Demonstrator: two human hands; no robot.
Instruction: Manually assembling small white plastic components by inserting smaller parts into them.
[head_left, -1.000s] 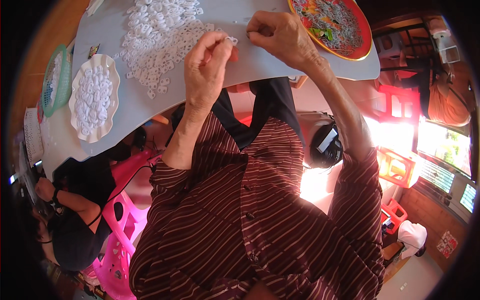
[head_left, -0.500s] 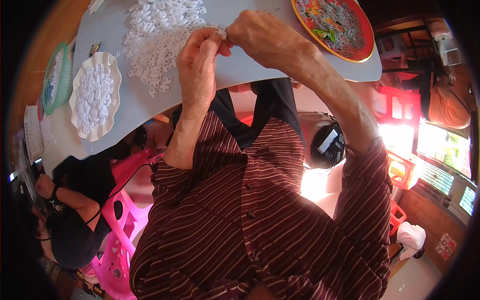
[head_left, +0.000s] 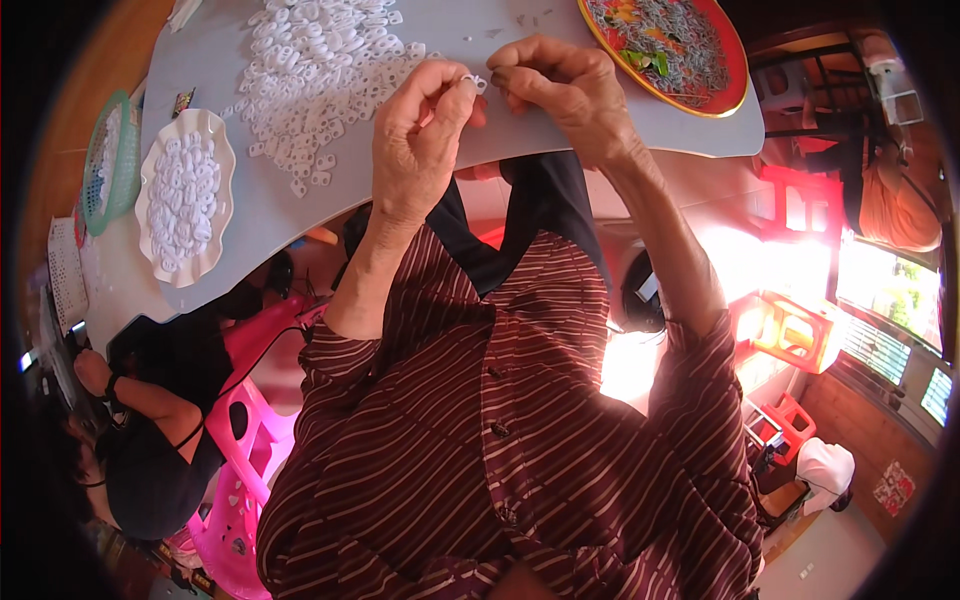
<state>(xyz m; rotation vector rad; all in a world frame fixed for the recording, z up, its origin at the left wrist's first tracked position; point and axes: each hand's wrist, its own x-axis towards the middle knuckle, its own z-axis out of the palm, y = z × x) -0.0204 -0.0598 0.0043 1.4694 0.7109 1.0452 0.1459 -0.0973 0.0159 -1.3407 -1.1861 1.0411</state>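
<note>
My left hand [head_left: 418,150] is closed, pinching a small white plastic piece [head_left: 477,83] with a hole in it between thumb and fingertips. Just right of it, apart by a small gap, is my right hand [head_left: 570,95], its thumb and forefinger pressed together; anything between them is too small to make out. A heap of white plastic pieces [head_left: 330,95] spreads over the grey table to the left of my hands. Beyond my right hand lies a red plate with a gold rim [head_left: 742,95], holding many small thin grey metal parts [head_left: 690,55].
At the table's left side stands a cream wavy-edged dish [head_left: 228,190] full of white pieces, beside a green mesh basket [head_left: 125,170]. Another person [head_left: 150,430] sits at lower left by a pink chair [head_left: 255,440]. Red stools [head_left: 800,330] stand at right.
My right hand has drawn away from the left, moving right and slightly down, and its palm side has turned. My left hand has shifted a little right, still pinching the white piece.
</note>
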